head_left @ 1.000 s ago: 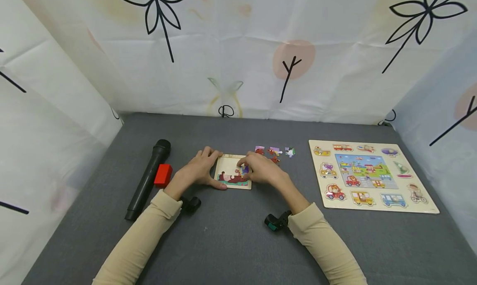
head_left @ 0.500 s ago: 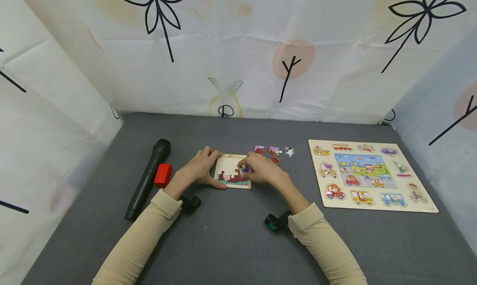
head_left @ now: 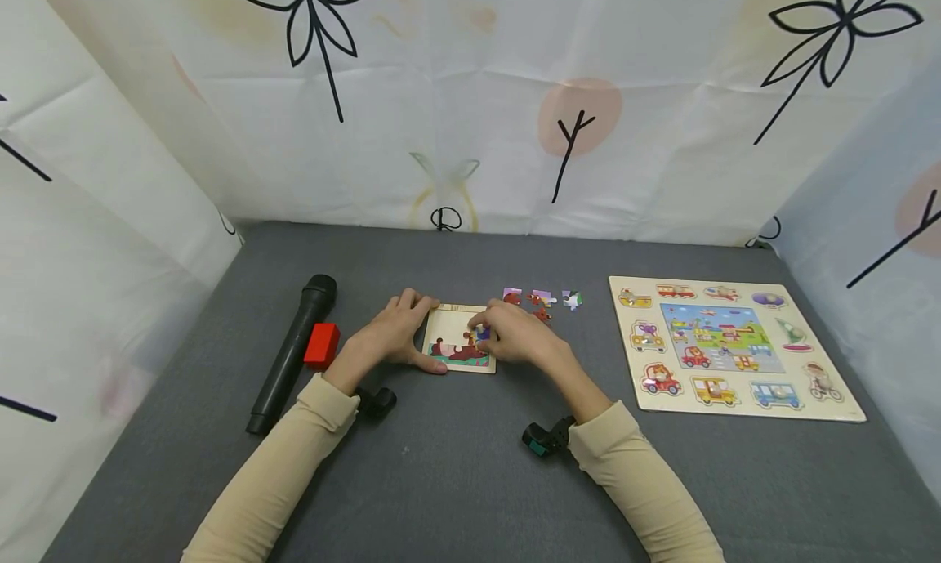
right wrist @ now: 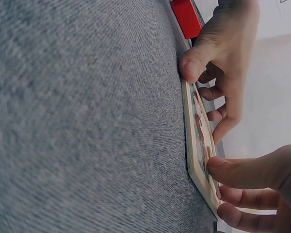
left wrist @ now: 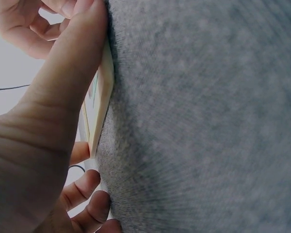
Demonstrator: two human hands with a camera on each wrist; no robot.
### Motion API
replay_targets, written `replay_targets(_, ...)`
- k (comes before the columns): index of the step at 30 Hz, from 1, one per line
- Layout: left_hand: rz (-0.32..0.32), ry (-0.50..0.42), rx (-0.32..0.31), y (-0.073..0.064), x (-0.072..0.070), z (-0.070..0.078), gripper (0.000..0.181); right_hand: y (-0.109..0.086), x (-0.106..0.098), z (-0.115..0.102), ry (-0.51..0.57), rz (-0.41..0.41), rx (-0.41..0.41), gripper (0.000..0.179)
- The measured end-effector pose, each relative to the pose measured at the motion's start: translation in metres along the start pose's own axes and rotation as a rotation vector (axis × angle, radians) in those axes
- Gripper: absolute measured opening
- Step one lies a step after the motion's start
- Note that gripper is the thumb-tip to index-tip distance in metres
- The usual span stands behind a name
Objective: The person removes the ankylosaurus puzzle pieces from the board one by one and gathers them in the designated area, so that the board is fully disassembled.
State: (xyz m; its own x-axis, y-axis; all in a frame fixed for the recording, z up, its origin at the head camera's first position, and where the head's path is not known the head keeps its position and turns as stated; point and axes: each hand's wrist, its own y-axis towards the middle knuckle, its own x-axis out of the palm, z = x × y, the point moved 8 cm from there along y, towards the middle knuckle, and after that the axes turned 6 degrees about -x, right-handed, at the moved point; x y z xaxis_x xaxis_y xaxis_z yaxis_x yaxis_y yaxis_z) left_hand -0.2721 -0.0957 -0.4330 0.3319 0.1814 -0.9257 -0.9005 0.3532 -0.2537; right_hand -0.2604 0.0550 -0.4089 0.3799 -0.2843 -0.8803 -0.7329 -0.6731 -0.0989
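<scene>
Lying on the desk (head_left: 456,481) in head view, the puzzle board (head_left: 450,324) is gripped by left hand (head_left: 397,332), while right hand (head_left: 518,334) pinches a puzzle piece (head_left: 481,333) in it; left wrist view shows its edge, right wrist view both hands

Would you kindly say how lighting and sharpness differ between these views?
Head view: soft, even light, fine detail lost on loose multicoloured jigsaw pieces; left wrist: grey woven tablecloth blurred, shadow beside the pale wooden tray; right wrist: weave somewhat sharper, white fabric backdrop bright.
</scene>
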Motion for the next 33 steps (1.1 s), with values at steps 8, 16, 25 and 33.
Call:
replay_targets(8,0.000,-0.006,0.002,-0.001,-0.001,0.001,0.109,-0.003,-0.004,-0.001,0.002,0.001,0.004,0.033)
replay_targets(16,-0.004,-0.008,-0.003,0.000,0.000,-0.001,0.109,-0.005,-0.010,0.000,-0.020,0.024,-0.019,0.035)
replay_targets(25,-0.015,-0.022,-0.009,0.000,0.000,-0.002,0.109,-0.008,-0.015,0.008,-0.034,0.027,-0.011,0.031)
replay_targets(33,-0.016,-0.029,-0.010,0.000,-0.001,-0.001,0.109,-0.018,-0.023,0.020,-0.051,0.041,0.004,0.030)
